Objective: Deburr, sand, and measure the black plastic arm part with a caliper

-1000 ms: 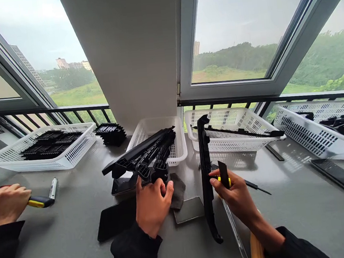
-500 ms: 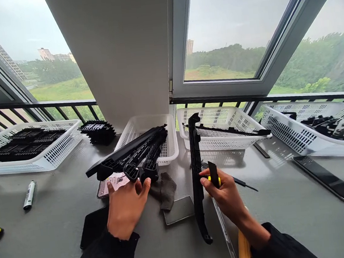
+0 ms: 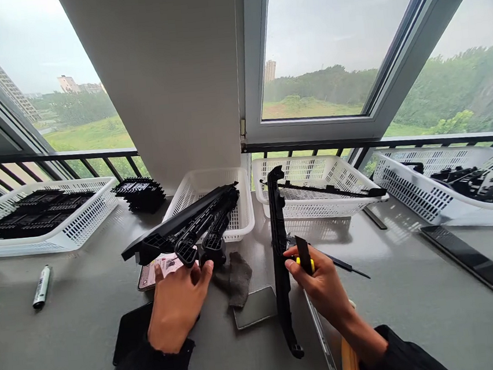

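My left hand (image 3: 177, 305) is closed at the near ends of several long black plastic trim pieces (image 3: 189, 228), which lean over the rim of a white basket (image 3: 244, 231). Its fingertips are partly hidden under them. My right hand (image 3: 323, 285) grips a utility knife (image 3: 304, 252) with a dark blade pointing up and a bit of yellow showing. The thumb and index finger of that hand also pinch a long black plastic strip (image 3: 282, 269), held roughly upright. Beneath the left hand lies a pink-screened phone (image 3: 146, 278), partly covered.
A grey cloth (image 3: 239, 281) and a framed glass-like plate (image 3: 256, 309) lie between the hands. White baskets with black parts (image 3: 73, 239) line the back. A dark phone (image 3: 474, 259), a screwdriver (image 3: 345, 265), a marker (image 3: 42, 288) and a yellow handle (image 3: 349, 361) lie around.
The whole view has shifted slightly. Both hands keep their grips, and the strip and knife stay in nearly the same place.
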A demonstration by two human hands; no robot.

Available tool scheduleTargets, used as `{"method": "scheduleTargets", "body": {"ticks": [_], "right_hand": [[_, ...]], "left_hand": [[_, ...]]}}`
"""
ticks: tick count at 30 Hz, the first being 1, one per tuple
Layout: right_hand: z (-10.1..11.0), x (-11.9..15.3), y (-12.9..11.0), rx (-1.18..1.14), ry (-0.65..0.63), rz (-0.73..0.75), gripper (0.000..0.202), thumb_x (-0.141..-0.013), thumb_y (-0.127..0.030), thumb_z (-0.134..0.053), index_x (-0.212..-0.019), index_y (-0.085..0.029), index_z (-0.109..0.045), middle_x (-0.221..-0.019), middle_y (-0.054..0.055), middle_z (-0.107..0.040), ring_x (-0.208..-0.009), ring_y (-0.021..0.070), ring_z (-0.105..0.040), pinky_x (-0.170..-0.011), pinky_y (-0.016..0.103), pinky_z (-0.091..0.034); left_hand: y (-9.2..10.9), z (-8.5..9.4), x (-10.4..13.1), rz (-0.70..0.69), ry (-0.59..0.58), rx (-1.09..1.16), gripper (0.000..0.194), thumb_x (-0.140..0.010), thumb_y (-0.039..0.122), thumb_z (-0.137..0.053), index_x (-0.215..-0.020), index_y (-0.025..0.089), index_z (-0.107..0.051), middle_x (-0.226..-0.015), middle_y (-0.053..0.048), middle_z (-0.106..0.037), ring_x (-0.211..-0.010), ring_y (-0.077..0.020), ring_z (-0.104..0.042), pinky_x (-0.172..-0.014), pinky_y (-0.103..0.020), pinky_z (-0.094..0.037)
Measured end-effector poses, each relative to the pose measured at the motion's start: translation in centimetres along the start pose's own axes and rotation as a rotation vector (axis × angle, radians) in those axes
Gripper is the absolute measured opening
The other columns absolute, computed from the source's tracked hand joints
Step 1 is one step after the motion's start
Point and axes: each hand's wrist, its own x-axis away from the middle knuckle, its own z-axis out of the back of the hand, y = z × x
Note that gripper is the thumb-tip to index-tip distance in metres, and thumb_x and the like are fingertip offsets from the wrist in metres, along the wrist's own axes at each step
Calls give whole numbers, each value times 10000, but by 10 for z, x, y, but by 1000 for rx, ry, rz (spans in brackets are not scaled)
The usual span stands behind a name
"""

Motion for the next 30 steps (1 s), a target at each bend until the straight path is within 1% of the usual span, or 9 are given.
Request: {"method": "scheduleTargets", "body": {"ticks": [5,8,11,14,16,20,23,27,30], "right_hand": [[0,1,5,-30,-3,-33,275,-956,-475,-656,-957,-203,-695,-595,-67,-448,-514,135,-415,-501,267,-347],[-1,3,6,-49,-6,-37,267,-967,-474,-658,-956,-208,-668,-575,-69,-481,-494,135,-455,-493,262,-371],[-3,5,4,-100,-42,-44,273,-981,-488,-662,-976,-216,-636,-593,-55,-564,-488,136,-510,-492,255,-413],[-5,6,-1,-126,-87,-39,292,-989,-513,-657,-995,-223,-619,-643,-31,-632,-496,140,-550,-496,258,-443],[-6,6,-3,-134,-126,-35,302,-993,-527,-647,-999,-228,-607,-648,-31,-636,-489,140,-557,-493,260,-446],[-6,5,-8,-126,-224,-13,298,-994,-520,-646,-957,-231,-584,-675,-23,-657,-510,134,-551,-517,256,-439],[-4,3,-12,-12,-260,45,289,-993,-513,-647,-975,-226,-621,-630,-50,-597,-523,130,-498,-537,252,-373],[1,2,-15,244,-220,100,373,-986,-580,-630,-1030,-215,-689,-573,-75,-482,-524,135,-430,-591,269,-322],[3,0,-14,372,-226,124,556,-1026,-686,-487,-753,-220,-617,-570,-44,-462,-540,139,-430,-599,283,-281]], "left_hand": [[38,-14,31,-91,-197,135,477,-996,533,-538,-606,263,-493,-563,41,-628,-598,-217,-649,-1295,-659,-143],[55,-28,52,-248,-186,375,371,-1012,514,-548,-756,256,-621,-638,34,-646,-644,-205,-666,-1267,-593,-312],[59,-42,67,-308,-252,609,303,-992,519,-614,-1085,256,-733,-969,-80,-797,-973,-306,-751,-1072,-498,-545],[56,-56,73,-201,-354,767,573,-971,517,-683,-1489,289,-593,-1443,-147,-709,-1286,-363,-680,-1107,-499,-539],[55,-64,72,-61,-396,936,755,-979,538,-680,-1646,316,-405,-1571,-156,-611,-1250,-343,-707,-1080,-489,-563],[53,-71,60,163,-528,1244,844,-968,607,-674,-1667,236,-380,-1116,-132,-797,-740,-226,-741,-678,-360,-610],[52,-68,51,194,-567,1279,829,-904,632,-743,-1543,142,-548,-711,-34,-746,-621,-197,-659,-615,-315,-543],[51,-60,46,275,-508,1250,786,-871,607,-789,-1489,158,-603,-674,10,-709,-587,-152,-590,-626,-289,-494],[51,-56,45,295,-497,1251,812,-842,628,-802,-1491,179,-612,-657,32,-670,-570,-148,-561,-587,-278,-459]]}}
